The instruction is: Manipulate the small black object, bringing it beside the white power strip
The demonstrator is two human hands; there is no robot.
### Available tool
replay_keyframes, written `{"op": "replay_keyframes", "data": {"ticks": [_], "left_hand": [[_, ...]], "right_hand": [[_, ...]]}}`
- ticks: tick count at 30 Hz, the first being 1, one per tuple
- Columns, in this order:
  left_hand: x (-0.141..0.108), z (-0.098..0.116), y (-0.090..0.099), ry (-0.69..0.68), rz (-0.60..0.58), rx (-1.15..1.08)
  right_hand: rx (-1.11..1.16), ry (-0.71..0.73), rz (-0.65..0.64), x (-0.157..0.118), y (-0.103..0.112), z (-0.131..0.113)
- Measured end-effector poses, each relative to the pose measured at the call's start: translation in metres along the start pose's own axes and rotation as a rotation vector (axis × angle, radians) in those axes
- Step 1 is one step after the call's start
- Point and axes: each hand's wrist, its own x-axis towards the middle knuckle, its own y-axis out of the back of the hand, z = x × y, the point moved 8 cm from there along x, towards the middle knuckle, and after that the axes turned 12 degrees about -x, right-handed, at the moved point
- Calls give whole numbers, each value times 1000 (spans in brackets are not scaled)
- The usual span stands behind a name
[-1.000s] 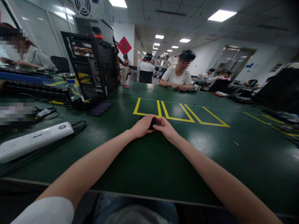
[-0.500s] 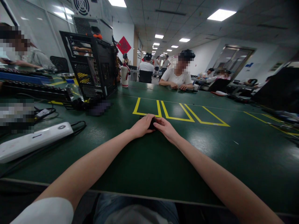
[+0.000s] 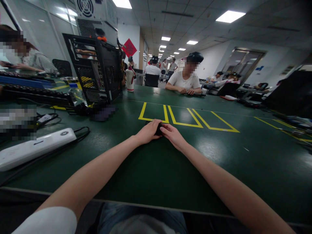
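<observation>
A small black object rests on the green table, mostly covered by my fingers; its kind cannot be made out. My left hand is wrapped around it from the left, fingers over its top and thumb along the near side. From the right, my right hand closes on the same object, thumb and fingertips pressed to its right side. Just beyond both hands lie outlines of yellow tape on the tabletop.
A white power strip with a black cable lies at the left. Behind it stand an open black computer case, a clear bottle and a white cup. Across the table sits a person in a cap. Tools lie far right.
</observation>
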Motion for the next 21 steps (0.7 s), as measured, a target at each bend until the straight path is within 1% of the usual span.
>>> {"op": "replay_keyframes", "data": {"ticks": [5,12,16,18,21], "left_hand": [[0,0,0,-6,-2,-9],[1,0,0,-12,13,3],[1,-1,0,-1,4,16],[1,-1,-1,2,-3,9],[1,-2,-1,-2,0,0]], "right_hand": [[32,16,-49,-4,-3,-6],[56,-19,66,-1,1,-1],[21,-39,15,3,1,4],[-8,-11,-16,1,1,1],[7,9,-34,-4,-2,-7]]}}
